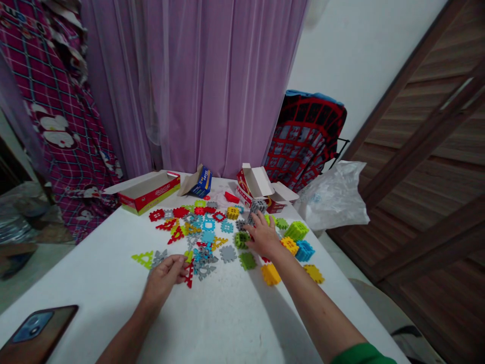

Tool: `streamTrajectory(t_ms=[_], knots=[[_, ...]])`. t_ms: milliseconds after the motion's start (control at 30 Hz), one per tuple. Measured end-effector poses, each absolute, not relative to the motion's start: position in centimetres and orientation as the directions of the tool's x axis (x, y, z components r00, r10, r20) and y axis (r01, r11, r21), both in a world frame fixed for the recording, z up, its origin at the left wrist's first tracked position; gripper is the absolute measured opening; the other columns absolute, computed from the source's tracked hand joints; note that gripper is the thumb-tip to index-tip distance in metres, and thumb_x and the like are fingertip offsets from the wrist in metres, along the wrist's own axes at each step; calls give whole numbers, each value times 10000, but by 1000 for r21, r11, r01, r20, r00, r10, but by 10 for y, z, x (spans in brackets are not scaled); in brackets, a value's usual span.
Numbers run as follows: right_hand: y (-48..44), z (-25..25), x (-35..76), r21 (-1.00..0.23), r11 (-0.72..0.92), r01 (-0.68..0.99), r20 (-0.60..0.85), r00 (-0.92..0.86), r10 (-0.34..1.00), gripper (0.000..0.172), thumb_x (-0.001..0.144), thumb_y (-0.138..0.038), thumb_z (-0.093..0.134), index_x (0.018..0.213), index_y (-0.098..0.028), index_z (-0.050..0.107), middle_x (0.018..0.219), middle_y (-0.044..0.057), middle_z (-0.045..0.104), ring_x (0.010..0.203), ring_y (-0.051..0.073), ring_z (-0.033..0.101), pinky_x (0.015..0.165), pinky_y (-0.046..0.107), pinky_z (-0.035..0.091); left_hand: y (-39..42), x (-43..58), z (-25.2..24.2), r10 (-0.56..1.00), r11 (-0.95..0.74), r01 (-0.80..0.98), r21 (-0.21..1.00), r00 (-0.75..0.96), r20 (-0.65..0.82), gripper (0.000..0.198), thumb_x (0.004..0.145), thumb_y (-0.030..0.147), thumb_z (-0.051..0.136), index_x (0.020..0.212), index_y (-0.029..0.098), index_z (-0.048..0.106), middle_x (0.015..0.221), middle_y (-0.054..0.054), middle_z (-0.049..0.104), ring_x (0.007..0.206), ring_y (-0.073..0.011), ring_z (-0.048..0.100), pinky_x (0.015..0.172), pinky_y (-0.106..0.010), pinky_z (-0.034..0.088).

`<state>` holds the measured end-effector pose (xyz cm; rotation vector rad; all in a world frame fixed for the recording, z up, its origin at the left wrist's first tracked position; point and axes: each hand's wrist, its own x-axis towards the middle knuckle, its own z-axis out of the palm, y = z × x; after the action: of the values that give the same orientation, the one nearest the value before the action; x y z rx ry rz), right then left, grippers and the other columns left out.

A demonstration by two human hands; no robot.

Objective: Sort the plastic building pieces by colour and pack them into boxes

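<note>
My left hand [166, 275] is low over the near left of the pile, thumb and fingers pinched on a small lime-green interlocking plastic piece [189, 256]. A red triangular piece [189, 275] lies right beside its fingertips, and a lime-green triangle [144, 259] is to its left. My right hand [264, 237] reaches over the right of the pile with fingers apart. Just beyond its fingertips stands a grey block built from notched pieces [258, 206]. A green open cube [241, 239] sits by its thumb side. Whether the fingers touch either block is hard to see.
Notched pieces in several colours cover the middle of the white table [212, 323]. Yellow [271, 274], blue [304, 250] and lime [296, 231] blocks stand right. Open boxes [151, 194] line the back. A phone [40, 333] lies front left; a plastic bag [333, 197] hangs right.
</note>
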<state>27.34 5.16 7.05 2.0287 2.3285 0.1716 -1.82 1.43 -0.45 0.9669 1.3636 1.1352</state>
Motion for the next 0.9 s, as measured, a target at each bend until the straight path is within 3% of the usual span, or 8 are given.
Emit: streamTrajectory(t_ms=[67,167,267,400,633,900], knots=[[36,76,269,52,128,990,50,-130,990,337,901,-294,592,1226,-274,681,1463,119,524,1374,289,428,1100,483,297,14,-18,-4,970,215,-37,976,-111,-217,705,386,797,724,741,190,669,665,-31,711,592,-173,654,565,-313,550],[8,66,255,-93,21,995,-6,-22,1000,332,955,-220,443,1126,-283,720,1148,50,732,1070,199,659,889,290,451,14,-18,-5,973,200,-21,980,-111,-201,720,402,815,708,754,187,675,678,-38,716,604,-180,660,572,-322,556],[-15,40,238,-127,-64,990,-45,58,997,320,943,-198,452,1077,-270,734,1038,48,747,969,192,688,778,247,458,14,-18,-6,972,204,-18,979,-114,-205,726,408,815,709,767,184,681,682,-41,720,613,-178,663,581,-317,559],[-21,14,224,-48,-87,995,-7,87,996,322,969,-214,431,1117,-230,716,1012,104,702,899,221,691,716,280,465,15,-19,-8,975,196,-2,981,-108,-195,709,417,807,713,761,189,678,668,-38,715,602,-184,665,576,-327,565],[0,17,220,12,-40,999,-12,40,999,323,974,-188,413,1090,-174,714,968,141,704,904,241,697,726,303,482,16,-18,-9,973,204,-15,979,-111,-204,740,365,827,719,740,190,677,664,-28,706,594,-166,648,557,-300,548],[6,18,224,-22,-80,997,-12,80,997,318,979,-219,416,1037,-180,727,998,133,738,896,234,716,717,294,493,15,-18,-8,969,224,-2,975,-103,-223,781,350,853,697,754,185,669,687,-32,706,595,-164,644,569,-306,544]])
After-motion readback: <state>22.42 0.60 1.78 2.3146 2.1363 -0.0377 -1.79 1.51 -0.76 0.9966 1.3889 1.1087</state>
